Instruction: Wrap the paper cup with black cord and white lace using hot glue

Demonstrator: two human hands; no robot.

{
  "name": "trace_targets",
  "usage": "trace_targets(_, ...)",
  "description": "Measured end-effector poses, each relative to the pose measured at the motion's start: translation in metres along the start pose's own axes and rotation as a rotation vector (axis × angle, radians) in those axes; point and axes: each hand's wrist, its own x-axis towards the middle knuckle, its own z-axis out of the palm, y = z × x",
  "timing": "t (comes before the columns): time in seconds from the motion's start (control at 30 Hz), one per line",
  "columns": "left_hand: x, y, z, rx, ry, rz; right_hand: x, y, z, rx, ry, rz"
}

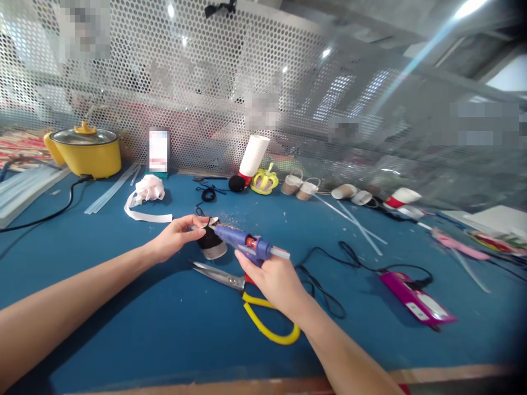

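Near frame centre, the left hand [181, 235] pinches a small round cup [211, 242], black above, pale-banded below; the right hand [278, 280] clasps a blue plastic glue gun [239, 239], nozzle by the rim.

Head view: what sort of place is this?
Probably a craft workspace: a glue gun in the right hand, yellow-handled scissors on the blue table, and small handled cups farther back.

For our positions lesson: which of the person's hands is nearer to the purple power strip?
Right. The right hand, holding the glue gun, is left of the purple power strip; the left hand, holding the black cup, is farther left.
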Motion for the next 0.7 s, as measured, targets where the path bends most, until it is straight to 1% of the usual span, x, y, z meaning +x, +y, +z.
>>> trace_targets(0.2, -0.0003, -0.0003, -0.0005, -0.004, -0.011, 0.019, 0.0009, -0.0012, -0.0011, -0.009, 0.021, 0.036)
trace_targets(0.37, -0.0001, -0.0015, -0.0017, -0.001, -0.009, 0.013, 0.0004, -0.001, -0.0007, -0.007, 0.012, 0.026)
trace_targets(0.53, 0.0001, -0.0012, -0.0014, -0.027, -0.025, 0.017, 0.0014, -0.0003, -0.0014, -0.008, 0.027, 0.052)
trace_targets(0.7, -0.0004, -0.0019, -0.0025, -0.014, -0.028, 0.018, 0.0003, -0.0022, 0.0004, 0.005, 0.0, 0.036)
